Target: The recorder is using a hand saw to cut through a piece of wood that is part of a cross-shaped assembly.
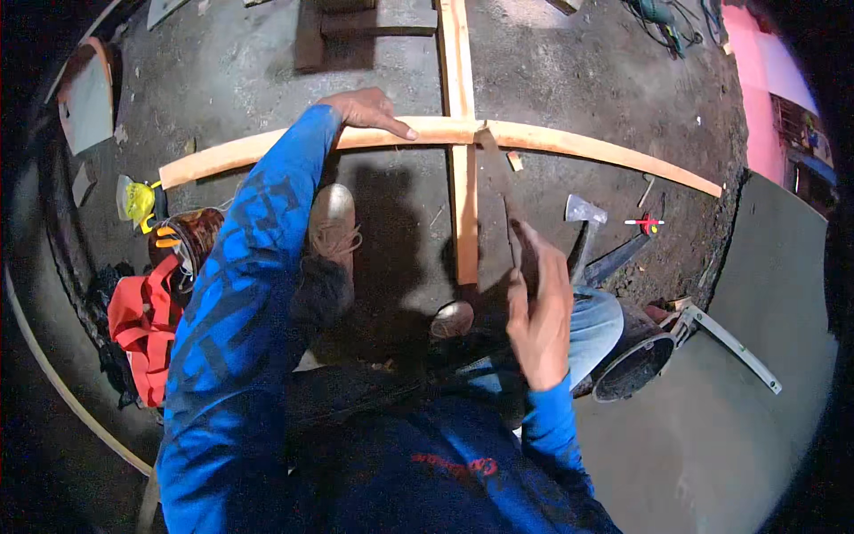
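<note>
A pale wooden strip (569,142) lies crosswise before me, over a second wooden strip (465,214) that runs away from me. My left hand (366,111) grips the crosswise strip left of the crossing, its thumb along the near edge and its other fingers partly hidden. My right hand (543,307) is closed round the near end of a handsaw (500,173), whose handle the fingers hide. The long, dark, tapering blade is seen nearly edge-on, its far end at a small notch in the crosswise strip, just right of the crossing. A wood chip (514,161) lies beside the blade.
A hatchet (584,214) and a red tool (649,226) lie right of my hand. Farther right are a black bucket (633,367) and a metal square (734,349). At left lie red straps (142,329) and a yellow tape measure (138,200). Wooden blocks (378,22) stand beyond.
</note>
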`<control>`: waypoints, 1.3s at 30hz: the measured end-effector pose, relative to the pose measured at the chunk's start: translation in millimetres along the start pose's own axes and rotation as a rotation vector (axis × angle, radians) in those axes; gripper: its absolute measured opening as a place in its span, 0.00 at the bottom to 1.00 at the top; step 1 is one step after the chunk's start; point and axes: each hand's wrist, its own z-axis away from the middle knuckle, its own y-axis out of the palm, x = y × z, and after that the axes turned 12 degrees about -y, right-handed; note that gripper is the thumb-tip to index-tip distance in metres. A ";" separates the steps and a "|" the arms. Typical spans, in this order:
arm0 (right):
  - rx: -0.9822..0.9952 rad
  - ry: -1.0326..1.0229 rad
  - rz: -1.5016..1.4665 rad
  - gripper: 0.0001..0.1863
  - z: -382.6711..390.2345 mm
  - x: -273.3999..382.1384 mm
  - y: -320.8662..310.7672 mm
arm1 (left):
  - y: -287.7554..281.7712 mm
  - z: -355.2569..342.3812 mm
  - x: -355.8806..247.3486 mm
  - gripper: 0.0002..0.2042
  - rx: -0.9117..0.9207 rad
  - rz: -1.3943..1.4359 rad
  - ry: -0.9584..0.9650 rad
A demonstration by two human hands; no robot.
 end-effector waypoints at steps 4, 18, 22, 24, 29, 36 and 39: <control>-0.163 0.162 -0.295 0.28 30.2 7.9 2.6 | -7.7 5.2 0.3 0.43 0.004 0.042 -0.015; -0.101 0.332 -0.358 0.24 37.1 -15.0 -2.5 | -3.6 -2.9 21.0 0.43 0.172 0.369 -0.275; -0.129 0.357 -0.464 0.25 19.6 -14.5 -0.8 | -18.0 -20.1 27.0 0.40 -0.160 0.001 -0.257; -0.140 0.441 -0.541 0.24 11.3 -17.3 -2.9 | -24.8 -14.5 18.8 0.38 -0.213 -0.079 -0.239; -0.106 0.464 -0.753 0.25 -10.1 -19.5 -12.4 | 6.8 47.8 -57.2 0.28 -0.590 0.057 0.283; -0.102 0.271 -0.756 0.35 -37.5 -6.5 -53.1 | 99.3 115.8 -177.5 0.31 -0.579 0.317 0.804; -0.220 0.126 -0.592 0.31 -31.6 -48.3 -97.3 | 66.8 97.1 -188.8 0.16 -0.580 0.487 0.749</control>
